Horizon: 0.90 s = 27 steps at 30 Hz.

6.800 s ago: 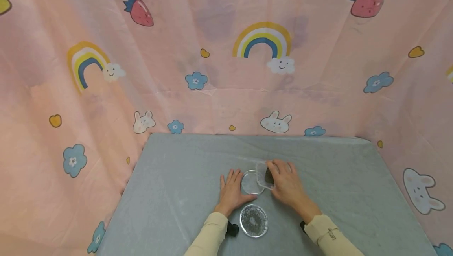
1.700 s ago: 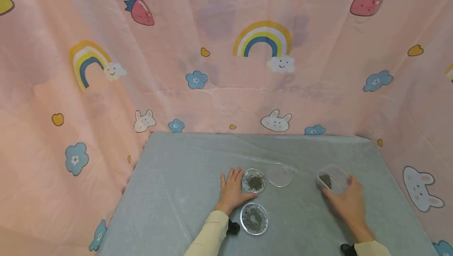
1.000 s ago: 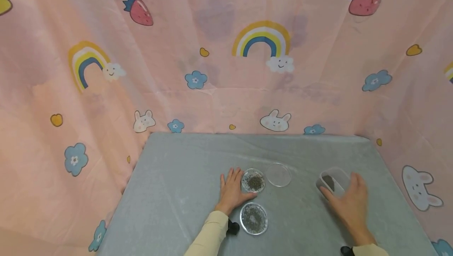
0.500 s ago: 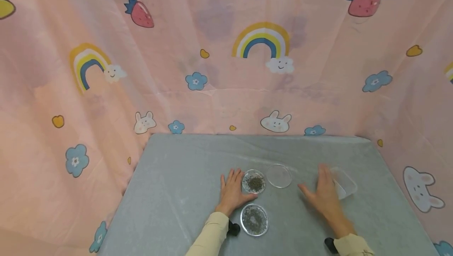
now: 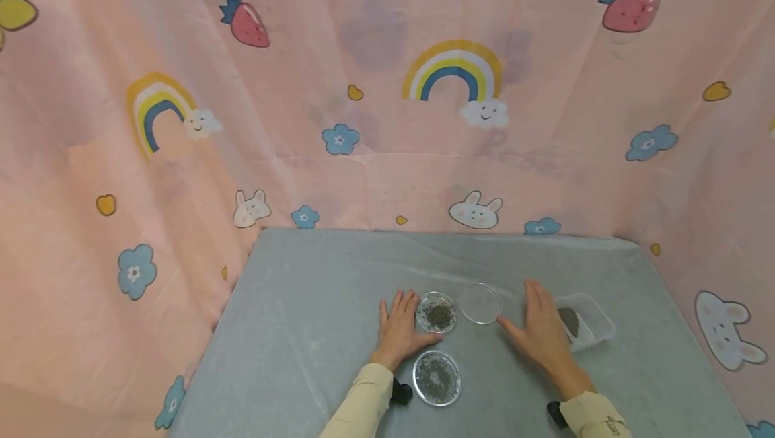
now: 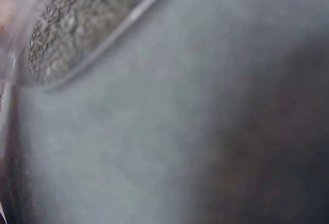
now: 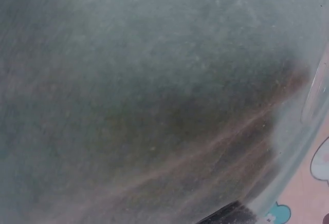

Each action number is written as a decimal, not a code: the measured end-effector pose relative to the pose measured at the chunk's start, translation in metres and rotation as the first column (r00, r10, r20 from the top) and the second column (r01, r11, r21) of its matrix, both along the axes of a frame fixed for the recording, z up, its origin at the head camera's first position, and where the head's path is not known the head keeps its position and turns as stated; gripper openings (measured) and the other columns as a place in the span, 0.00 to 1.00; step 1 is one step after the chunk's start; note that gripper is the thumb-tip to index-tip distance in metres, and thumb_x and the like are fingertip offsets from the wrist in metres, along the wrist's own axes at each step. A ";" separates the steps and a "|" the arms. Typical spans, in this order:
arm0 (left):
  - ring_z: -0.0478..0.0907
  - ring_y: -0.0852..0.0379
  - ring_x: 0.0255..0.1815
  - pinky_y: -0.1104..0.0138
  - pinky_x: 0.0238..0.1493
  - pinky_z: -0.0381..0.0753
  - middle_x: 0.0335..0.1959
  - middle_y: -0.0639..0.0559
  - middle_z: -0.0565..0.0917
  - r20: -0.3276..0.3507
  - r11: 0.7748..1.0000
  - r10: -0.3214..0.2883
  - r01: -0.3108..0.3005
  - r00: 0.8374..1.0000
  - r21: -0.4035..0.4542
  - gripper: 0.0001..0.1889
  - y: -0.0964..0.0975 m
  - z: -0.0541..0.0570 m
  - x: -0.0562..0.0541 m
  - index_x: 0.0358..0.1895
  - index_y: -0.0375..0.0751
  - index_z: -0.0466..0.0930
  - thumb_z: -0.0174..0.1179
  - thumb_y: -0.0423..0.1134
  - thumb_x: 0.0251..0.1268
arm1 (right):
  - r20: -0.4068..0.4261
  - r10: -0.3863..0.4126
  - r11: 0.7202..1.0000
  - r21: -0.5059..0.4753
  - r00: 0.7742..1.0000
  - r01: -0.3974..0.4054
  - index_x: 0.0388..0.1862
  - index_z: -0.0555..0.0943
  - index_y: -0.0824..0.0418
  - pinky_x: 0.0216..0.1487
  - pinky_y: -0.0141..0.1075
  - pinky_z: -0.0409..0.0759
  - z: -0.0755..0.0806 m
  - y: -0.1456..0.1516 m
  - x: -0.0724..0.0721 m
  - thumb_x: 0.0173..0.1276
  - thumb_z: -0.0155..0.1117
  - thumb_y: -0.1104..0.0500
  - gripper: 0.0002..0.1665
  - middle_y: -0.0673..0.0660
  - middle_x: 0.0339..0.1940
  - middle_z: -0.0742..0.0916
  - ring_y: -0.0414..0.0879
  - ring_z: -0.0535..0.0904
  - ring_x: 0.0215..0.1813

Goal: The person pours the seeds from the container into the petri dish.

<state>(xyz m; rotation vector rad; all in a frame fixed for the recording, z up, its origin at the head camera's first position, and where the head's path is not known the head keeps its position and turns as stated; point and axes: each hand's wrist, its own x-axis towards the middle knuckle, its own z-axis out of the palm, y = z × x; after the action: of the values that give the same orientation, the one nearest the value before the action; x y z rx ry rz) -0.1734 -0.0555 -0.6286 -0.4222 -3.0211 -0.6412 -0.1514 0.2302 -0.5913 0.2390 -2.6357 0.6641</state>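
A small clear round dish (image 5: 436,313) with dark grey-green granules heaped on its bottom stands near the middle of the table. My left hand (image 5: 399,334) lies flat beside it, thumb and fingers spread straight along its left and near sides. Right of the dish is a clear round lid (image 5: 480,303). Close to the lid's right edge hovers my right hand (image 5: 541,330), its thumb and fingers apart and holding nothing. Behind that hand, a clear rectangular plastic tub (image 5: 596,320) holds more granules and is partly hidden by it.
A second round dish (image 5: 436,378), spread with similar granules, stands in front of the first; it fills a corner of the left wrist view as a granule-filled dish (image 6: 87,23). Grey cloth (image 5: 315,317) covers the table. A pink printed curtain (image 5: 387,175) hangs around it.
Earlier the right hand held the tub tilted over the dish, which now contains granules. It then set the tub down at the right, let go and moved left towards the lid.
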 end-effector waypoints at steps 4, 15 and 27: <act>0.55 0.46 0.76 0.38 0.72 0.47 0.72 0.49 0.67 -0.004 1.000 0.003 -0.003 1.000 -0.001 0.49 -0.001 0.000 0.000 0.69 0.47 0.68 0.68 0.70 0.45 | -0.032 0.058 0.998 -0.021 0.998 -0.059 0.64 0.63 0.80 0.59 0.66 0.66 -0.007 -0.002 -0.004 0.45 0.79 0.56 0.54 0.79 0.60 0.71 0.74 0.66 0.62; 0.53 0.47 0.77 0.39 0.72 0.45 0.73 0.49 0.66 0.017 1.000 0.002 -0.002 1.000 0.003 0.49 0.000 -0.005 0.002 0.70 0.47 0.68 0.68 0.71 0.45 | 0.137 0.128 0.992 -0.012 0.982 -0.128 0.64 0.65 0.77 0.61 0.64 0.66 -0.030 -0.013 -0.004 0.46 0.78 0.41 0.59 0.77 0.61 0.72 0.73 0.68 0.61; 0.55 0.46 0.76 0.39 0.72 0.48 0.72 0.49 0.67 -0.014 1.000 0.004 -0.004 1.000 0.006 0.49 0.000 -0.003 0.001 0.69 0.47 0.69 0.68 0.70 0.44 | 0.238 0.120 0.991 0.026 0.964 -0.130 0.65 0.66 0.76 0.67 0.64 0.58 -0.030 -0.021 -0.004 0.49 0.75 0.38 0.57 0.75 0.63 0.74 0.70 0.63 0.69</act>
<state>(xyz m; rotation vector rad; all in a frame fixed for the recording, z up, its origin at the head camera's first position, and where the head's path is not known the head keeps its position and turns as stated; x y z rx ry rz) -0.1722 -0.0557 -0.6315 -0.4189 -3.0051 -0.6444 -0.1557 0.2091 -0.6209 0.3625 -2.8831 0.7188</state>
